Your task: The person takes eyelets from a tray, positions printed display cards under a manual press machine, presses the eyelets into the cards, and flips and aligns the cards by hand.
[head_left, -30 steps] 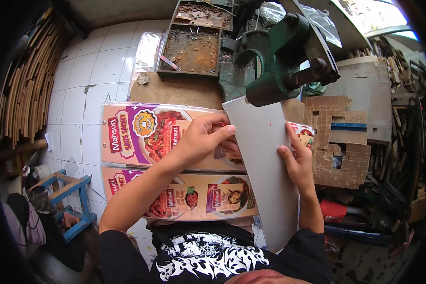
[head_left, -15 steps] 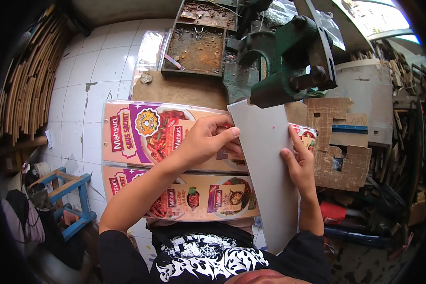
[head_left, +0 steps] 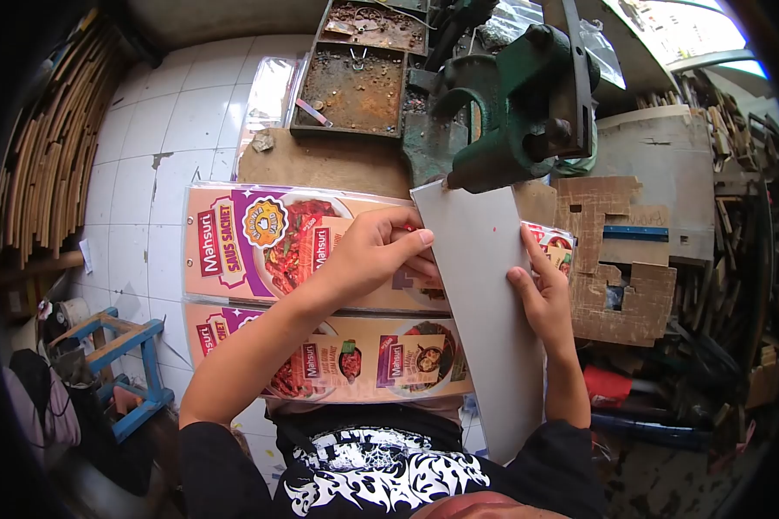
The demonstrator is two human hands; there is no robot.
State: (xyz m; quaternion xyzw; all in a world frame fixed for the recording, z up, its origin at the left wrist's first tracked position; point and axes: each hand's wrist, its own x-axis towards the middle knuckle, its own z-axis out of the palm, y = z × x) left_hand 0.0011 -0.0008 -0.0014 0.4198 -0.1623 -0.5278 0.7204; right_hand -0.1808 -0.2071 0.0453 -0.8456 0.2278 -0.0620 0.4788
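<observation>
A long pale grey board (head_left: 485,303) is held between my hands, its far corner under the head of a green press (head_left: 502,130). My left hand (head_left: 388,255) grips the board's left edge, thumb and fingers pressed together there. On the opposite edge, my right hand (head_left: 541,281) has its thumb on the face and its fingers along the side. Printed sauce panels (head_left: 234,251) lie in two rows beneath my left arm. Part of another printed piece (head_left: 558,246) shows beyond my right hand.
A rusty metal tray (head_left: 350,91) with small parts stands beside the press. Cut brown cardboard (head_left: 580,303) lies on the right. Stacked strips (head_left: 56,147) lean at the far left, above a blue stool frame (head_left: 147,372). Scrap wood fills the right side.
The lever arm on the press has swung to a more upright position. Both hands keep their hold on the board, which has barely moved. The whole view shifts slightly.
</observation>
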